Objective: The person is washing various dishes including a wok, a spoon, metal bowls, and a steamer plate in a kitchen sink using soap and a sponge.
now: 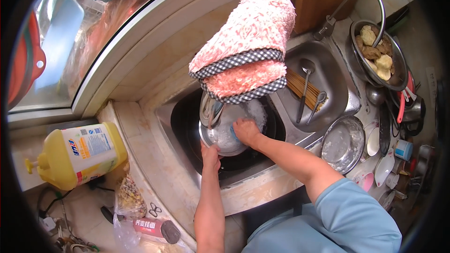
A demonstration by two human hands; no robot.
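My left hand (211, 155) grips the near rim of a round metal basin (225, 140) in the left sink bowl. Inside the basin, my right hand (247, 132) presses on a blue cloth or sponge (233, 133), mostly covered by the fingers. White suds (258, 110) lie along the basin's right side. Another metal vessel (207, 112) leans at its left edge. Over the sink's far side hangs a fluffy pink cloth with checked trim (253, 42), which hides part of the bowl. A dark pan (232, 165) is beneath the basin.
Chopsticks (299, 89), a ladle (304, 93) and a spoon (319, 103) lie in the right sink bowl (325, 66). A bowl of food pieces (397, 73), an empty metal basin (342, 144) and several dishes stand right. A yellow detergent jug (81, 154) is left; a faucet (325, 28) arches behind.
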